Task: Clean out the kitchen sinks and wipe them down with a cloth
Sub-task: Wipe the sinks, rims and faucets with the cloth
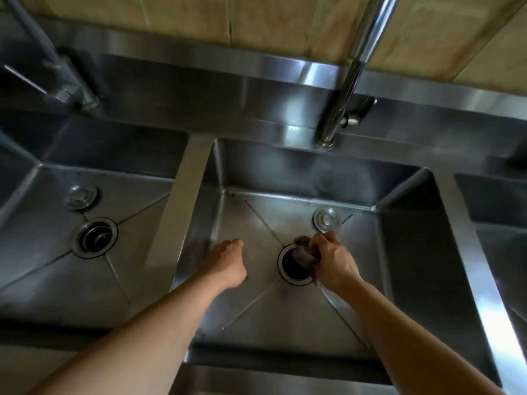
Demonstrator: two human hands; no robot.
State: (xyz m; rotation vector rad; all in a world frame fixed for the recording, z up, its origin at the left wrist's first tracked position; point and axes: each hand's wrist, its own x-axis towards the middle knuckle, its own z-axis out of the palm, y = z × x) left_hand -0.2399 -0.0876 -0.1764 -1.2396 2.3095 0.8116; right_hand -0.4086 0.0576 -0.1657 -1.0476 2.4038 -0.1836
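Steel middle sink (285, 172) sits below a tan tiled wall (256, 21), a second basin (42, 280) alongside. Right hand (335, 262) grips a dark cloth (302, 256) over the drain (293, 269); left hand (228, 263) fingers curl loosely, holding nothing. Cloth mostly hidden.
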